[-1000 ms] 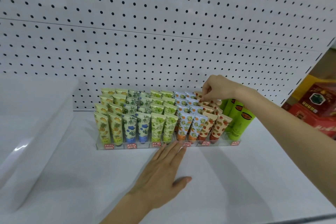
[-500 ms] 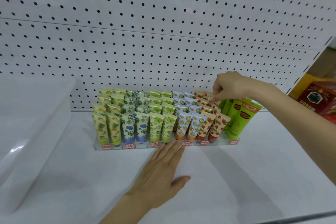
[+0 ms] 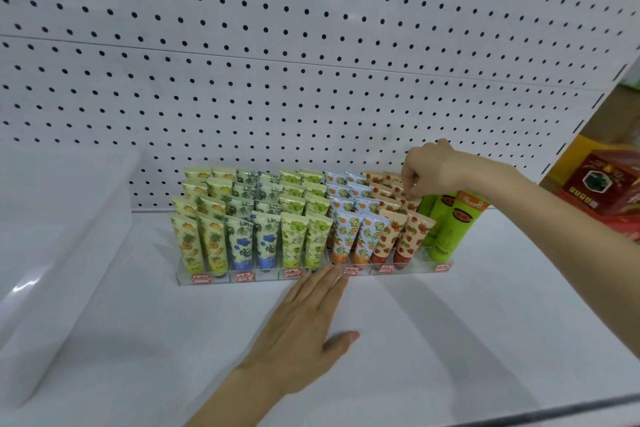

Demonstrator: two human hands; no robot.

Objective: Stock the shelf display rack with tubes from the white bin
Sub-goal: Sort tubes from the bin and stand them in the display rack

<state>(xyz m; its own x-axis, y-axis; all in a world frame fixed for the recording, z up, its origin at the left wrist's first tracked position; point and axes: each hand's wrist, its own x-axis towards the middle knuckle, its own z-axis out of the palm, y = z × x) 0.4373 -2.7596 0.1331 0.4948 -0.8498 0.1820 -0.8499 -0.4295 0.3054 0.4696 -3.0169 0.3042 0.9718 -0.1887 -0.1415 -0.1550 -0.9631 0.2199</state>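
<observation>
Nearest, the left hand (image 3: 304, 319) lay flat and open on the shelf (image 3: 450, 340), fingertips touching the display rack (image 3: 265, 277) lip. Farther back, the right hand (image 3: 427, 168) had shifted along the rear rows and pinched a strawberry tube (image 3: 412, 203), apparently seating it; the white bin (image 3: 62, 253) stood at the shelf's left edge.

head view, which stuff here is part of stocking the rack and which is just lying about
Job: display rack, white bin, strawberry tube pinched by right hand, left hand flat at the rack front.
Lying about: red box, pegboard.
</observation>
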